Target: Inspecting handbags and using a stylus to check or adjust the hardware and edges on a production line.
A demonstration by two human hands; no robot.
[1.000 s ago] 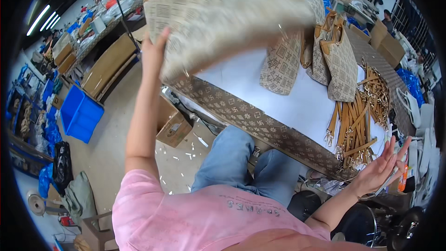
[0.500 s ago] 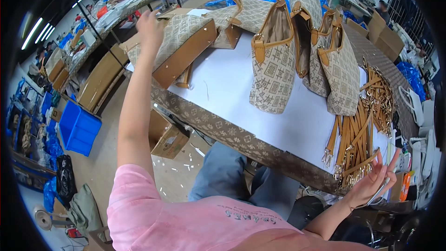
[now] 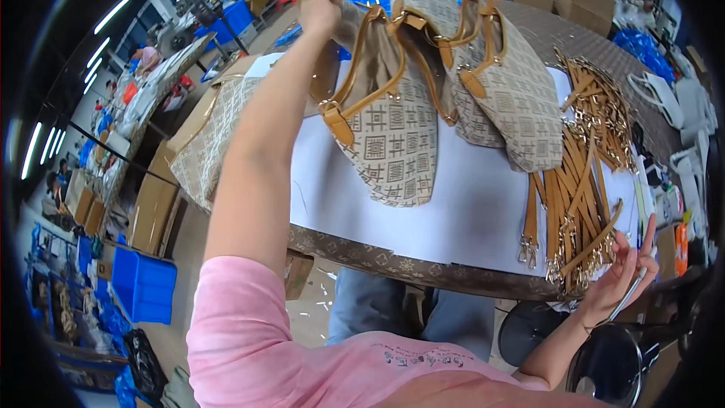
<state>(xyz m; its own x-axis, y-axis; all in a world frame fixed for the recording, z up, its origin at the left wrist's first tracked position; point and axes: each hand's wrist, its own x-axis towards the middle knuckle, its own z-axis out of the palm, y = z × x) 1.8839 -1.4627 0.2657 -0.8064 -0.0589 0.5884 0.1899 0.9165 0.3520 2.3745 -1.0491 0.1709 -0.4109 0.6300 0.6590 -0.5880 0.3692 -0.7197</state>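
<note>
Below me, a white tabletop (image 3: 461,211) in a busy workshop holds patterned beige handbags and tan straps (image 3: 578,181). My left hand (image 3: 321,13) clenches one handbag (image 3: 389,128) at its top, far across. My right hand (image 3: 623,276) hovers spread off the near edge, a thin metal tool between its fingers.

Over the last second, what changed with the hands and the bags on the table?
The left hand, which a second ago held a patterned bag high, has swung away to the row of standing bags and now grips the nearest handbag at its top. The earlier bag lies let go at the table's left edge. The right hand stays open beside the tan straps.
</note>
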